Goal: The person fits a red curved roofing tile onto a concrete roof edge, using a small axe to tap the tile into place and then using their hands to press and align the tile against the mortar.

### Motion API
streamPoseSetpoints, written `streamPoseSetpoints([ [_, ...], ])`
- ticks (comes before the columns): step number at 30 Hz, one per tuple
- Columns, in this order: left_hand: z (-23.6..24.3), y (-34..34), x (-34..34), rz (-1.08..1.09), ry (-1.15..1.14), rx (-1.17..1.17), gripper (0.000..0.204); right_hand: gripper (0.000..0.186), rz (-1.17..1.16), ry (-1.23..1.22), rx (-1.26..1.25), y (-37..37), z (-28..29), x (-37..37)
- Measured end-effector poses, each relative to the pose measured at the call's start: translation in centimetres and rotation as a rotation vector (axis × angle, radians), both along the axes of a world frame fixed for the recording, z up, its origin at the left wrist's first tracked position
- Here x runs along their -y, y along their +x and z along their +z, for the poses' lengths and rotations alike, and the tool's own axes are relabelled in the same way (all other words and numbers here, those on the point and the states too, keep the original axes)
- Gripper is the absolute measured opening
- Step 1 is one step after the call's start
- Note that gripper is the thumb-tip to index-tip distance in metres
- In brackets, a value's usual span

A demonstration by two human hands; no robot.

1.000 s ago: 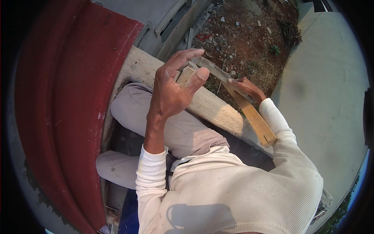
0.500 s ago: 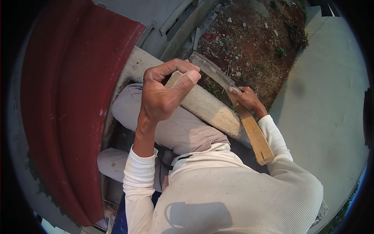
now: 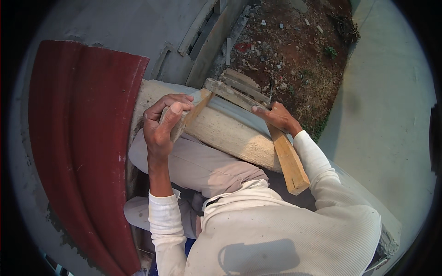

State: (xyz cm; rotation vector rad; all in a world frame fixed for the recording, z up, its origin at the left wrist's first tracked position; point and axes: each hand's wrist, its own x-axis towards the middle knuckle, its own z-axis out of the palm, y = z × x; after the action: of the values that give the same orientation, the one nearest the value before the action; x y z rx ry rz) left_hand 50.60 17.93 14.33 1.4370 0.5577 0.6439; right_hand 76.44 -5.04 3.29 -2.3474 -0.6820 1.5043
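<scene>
Edges: to the left, curved red panel [image 3: 90, 138], inner border near left hand [image 3: 159, 122]; to the right, pale slab [image 3: 386, 101], separated from right hand [image 3: 282, 118] by soil [image 3: 304, 69]. Rough concrete beam [image 3: 235, 138] slanting across between the hands, with trousered leg [image 3: 214, 163] along its near side.

Open room: between the two bars, over the beam; beyond the beam, above the soil. Tight clearance at lower end of right wooden bar [image 3: 291, 163], just beside white sleeve [image 3: 324, 158].

Left hand: wrapped around left wooden bar [image 3: 197, 112], thumb raised. Right hand: clasped around upper end of right wooden bar, thumb extended toward grey wooden rail [image 3: 232, 95]. Rail located across the far side of the beam, reaching from one bar toward the other; cannot tell whether fastened to both.

Compared with half a second earlier: left hand shifted lower and leftward in view; left bar exposed along far more of its length; upper edge of red panel now visible.
</scene>
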Motion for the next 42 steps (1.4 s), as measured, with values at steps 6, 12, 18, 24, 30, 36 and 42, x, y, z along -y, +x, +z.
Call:
streamPoseSetpoints([
  [6,1.0,-0.3,-0.1,0.01,-0.074,-0.107,0.031,0.085,-0.039,-0.054,-0.044,-1.1,0.3,-0.9],
  [12,-1.0,0.7,-1.9,-0.149,0.059,-0.135,0.03,0.096,0.024,0.183,0.158,-0.1,-4.4,-0.2],
  [18,1.4,-0.3,-1.5,-0.096,0.017,-0.031,0.025,0.099,-0.014,-0.107,0.083,0.1,-0.7,0.7],
  [24,1.5,-0.8,-1.4,-0.052,-0.012,-0.117,0.03,0.099,-0.001,-0.072,0.117,0.4,-0.5,0.2],
  [30,1.3,-0.1,-1.1,0.003,-0.017,-0.067,0.031,0.102,-0.012,-0.072,0.011,0.9,0.1,0.0],
  [36,2.2,-0.9,-1.2,0.048,-0.079,-0.012,0.026,0.091,0.037,-0.027,0.047,-0.6,1.1,-1.8],
  [42,2.2,-2.9,0.6,0.315,-0.044,0.009,0.032,0.09,0.05,0.042,0.061,0.7,-3.3,1.0],
])
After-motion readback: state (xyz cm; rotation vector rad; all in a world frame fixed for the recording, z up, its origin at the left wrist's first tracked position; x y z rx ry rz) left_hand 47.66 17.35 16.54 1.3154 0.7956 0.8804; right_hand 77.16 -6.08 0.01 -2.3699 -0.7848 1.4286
